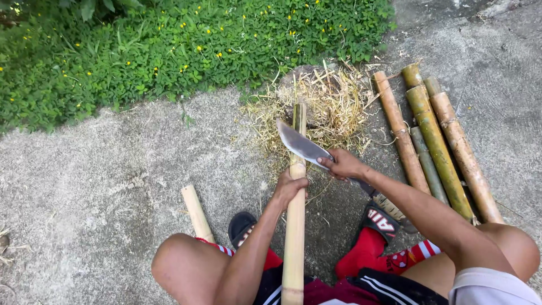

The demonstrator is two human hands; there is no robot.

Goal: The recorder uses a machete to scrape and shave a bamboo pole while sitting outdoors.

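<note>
My left hand grips a long pale bamboo pole that runs from my lap up to a pile of shavings. The pole's far end is split and greenish. My right hand holds the handle of a broad curved knife, its blade lying across the pole just above my left hand.
Several thicker bamboo poles lie side by side on the concrete at right. A short bamboo piece lies by my left knee. Dry straw-like shavings cover a stone ahead. Green plants with yellow flowers border the concrete. I am in sandals and red socks.
</note>
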